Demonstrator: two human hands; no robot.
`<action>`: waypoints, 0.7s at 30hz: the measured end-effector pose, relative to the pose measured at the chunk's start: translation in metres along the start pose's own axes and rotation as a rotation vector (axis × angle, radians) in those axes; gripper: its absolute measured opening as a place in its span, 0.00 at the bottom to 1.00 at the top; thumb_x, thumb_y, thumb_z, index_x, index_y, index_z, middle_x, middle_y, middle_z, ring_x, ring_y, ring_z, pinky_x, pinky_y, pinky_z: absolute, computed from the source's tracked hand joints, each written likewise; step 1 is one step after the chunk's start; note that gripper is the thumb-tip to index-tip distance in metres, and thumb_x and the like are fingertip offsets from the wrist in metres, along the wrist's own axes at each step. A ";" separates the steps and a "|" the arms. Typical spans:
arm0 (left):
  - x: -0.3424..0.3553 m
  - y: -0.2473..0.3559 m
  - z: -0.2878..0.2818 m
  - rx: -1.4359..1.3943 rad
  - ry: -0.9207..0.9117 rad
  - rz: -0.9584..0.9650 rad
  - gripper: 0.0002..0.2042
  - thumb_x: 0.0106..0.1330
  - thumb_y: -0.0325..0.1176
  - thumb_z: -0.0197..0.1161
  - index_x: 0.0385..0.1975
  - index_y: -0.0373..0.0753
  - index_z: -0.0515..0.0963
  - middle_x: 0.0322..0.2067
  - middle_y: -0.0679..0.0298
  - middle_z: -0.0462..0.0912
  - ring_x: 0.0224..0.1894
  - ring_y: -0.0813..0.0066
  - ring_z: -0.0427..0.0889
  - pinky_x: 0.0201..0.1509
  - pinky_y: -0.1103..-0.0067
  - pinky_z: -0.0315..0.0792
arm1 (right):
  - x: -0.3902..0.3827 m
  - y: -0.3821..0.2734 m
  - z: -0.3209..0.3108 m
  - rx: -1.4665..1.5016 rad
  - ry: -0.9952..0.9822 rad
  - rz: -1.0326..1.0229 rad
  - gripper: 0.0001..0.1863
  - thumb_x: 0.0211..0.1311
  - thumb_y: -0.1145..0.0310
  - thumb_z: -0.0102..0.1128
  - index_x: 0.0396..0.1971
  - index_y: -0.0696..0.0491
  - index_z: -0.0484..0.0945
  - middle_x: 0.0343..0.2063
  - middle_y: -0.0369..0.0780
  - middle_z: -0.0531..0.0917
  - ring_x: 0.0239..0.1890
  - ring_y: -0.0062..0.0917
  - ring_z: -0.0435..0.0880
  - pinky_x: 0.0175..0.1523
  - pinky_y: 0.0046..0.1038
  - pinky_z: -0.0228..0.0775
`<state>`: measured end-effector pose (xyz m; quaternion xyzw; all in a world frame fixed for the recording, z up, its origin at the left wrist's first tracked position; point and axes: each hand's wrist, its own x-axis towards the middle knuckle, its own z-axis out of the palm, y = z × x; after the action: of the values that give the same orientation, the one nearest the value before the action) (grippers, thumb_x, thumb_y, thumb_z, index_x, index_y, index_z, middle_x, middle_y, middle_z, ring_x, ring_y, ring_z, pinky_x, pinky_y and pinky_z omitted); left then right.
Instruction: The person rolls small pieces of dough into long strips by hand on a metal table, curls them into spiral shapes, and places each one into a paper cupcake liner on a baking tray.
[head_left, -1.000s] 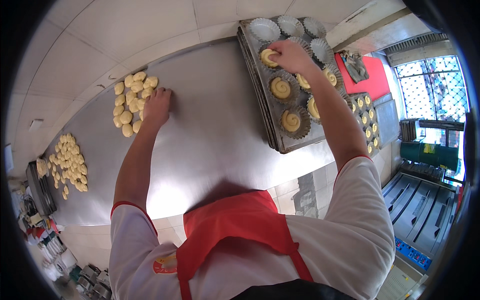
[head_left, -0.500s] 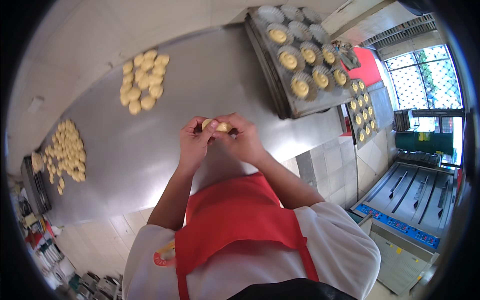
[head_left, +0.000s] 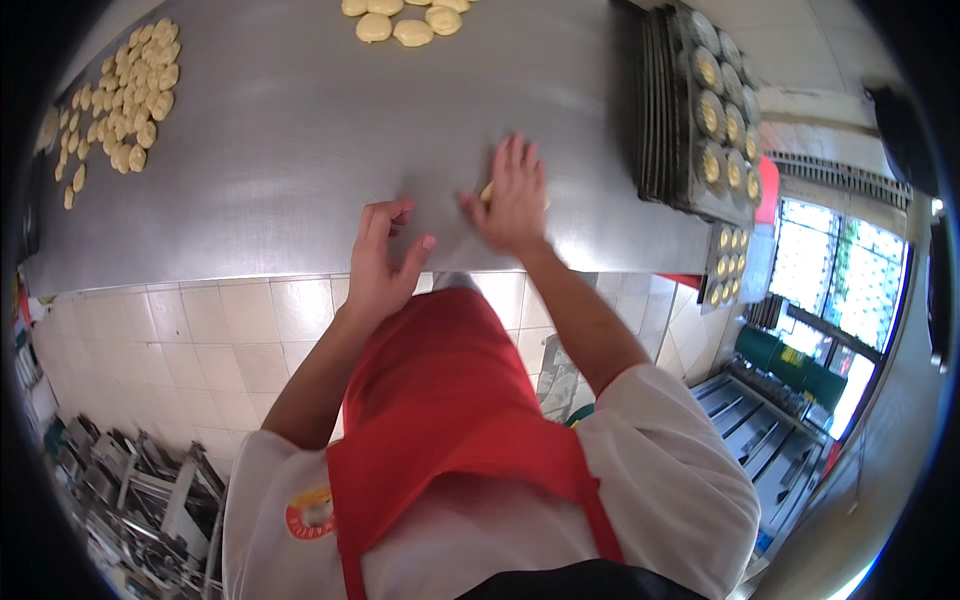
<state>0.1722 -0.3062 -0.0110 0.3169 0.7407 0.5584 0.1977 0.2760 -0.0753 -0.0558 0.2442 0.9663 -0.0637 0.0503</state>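
Observation:
My right hand (head_left: 515, 208) lies flat with fingers stretched over a piece of yellow dough (head_left: 487, 192) on the steel table (head_left: 290, 170). Most of that piece is hidden beneath the palm; a bit of it shows beside the thumb. Over the table's near edge hovers my left hand (head_left: 382, 262), holding nothing, its fingers loosely bent and the thumb apart. Beyond the hands, at the far edge, sits a group of round dough pieces (head_left: 413, 33). A larger cluster of small dough balls (head_left: 130, 100) spreads across the far left.
Stacked baking trays (head_left: 660, 110) stand at the table's right end, the top one bearing fluted molds with dough coils. Another tray of filled molds (head_left: 722, 265) lies beyond the right corner. A slatted metal machine (head_left: 750, 430) is at lower right, metal equipment (head_left: 160, 490) at lower left.
Both hands were together holding dough; now they are apart, the right one pressed flat over a piece on the table, the left empty. The view has shifted, with the table higher in it.

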 end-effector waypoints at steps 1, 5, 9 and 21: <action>0.005 -0.002 0.002 -0.020 0.016 0.020 0.23 0.70 0.34 0.73 0.61 0.36 0.76 0.53 0.53 0.78 0.53 0.59 0.81 0.56 0.68 0.77 | 0.043 0.022 0.000 -0.020 0.101 0.059 0.57 0.73 0.30 0.47 0.81 0.65 0.48 0.83 0.58 0.48 0.84 0.57 0.42 0.85 0.55 0.35; 0.020 0.003 0.029 -0.085 0.016 0.108 0.22 0.71 0.31 0.69 0.62 0.33 0.75 0.53 0.53 0.78 0.55 0.61 0.80 0.61 0.68 0.75 | 0.163 0.083 -0.021 0.130 0.375 0.345 0.56 0.77 0.30 0.40 0.81 0.68 0.45 0.82 0.59 0.47 0.85 0.55 0.42 0.86 0.52 0.31; 0.035 0.027 0.079 -0.143 0.027 0.147 0.26 0.71 0.37 0.69 0.66 0.35 0.73 0.60 0.47 0.78 0.60 0.46 0.80 0.67 0.60 0.73 | 0.078 0.039 0.008 0.093 0.207 0.242 0.51 0.81 0.36 0.36 0.79 0.71 0.48 0.81 0.61 0.50 0.84 0.55 0.44 0.86 0.51 0.34; 0.183 -0.010 0.181 0.750 0.127 0.203 0.38 0.77 0.58 0.52 0.80 0.40 0.61 0.81 0.42 0.54 0.83 0.32 0.45 0.82 0.38 0.39 | 0.074 0.087 -0.007 0.013 0.229 0.161 0.44 0.79 0.40 0.41 0.84 0.51 0.48 0.83 0.57 0.46 0.83 0.64 0.39 0.83 0.64 0.28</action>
<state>0.1548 -0.0540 -0.0633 0.4037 0.8689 0.2845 -0.0345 0.2529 0.0363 -0.0666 0.3271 0.9425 -0.0372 -0.0569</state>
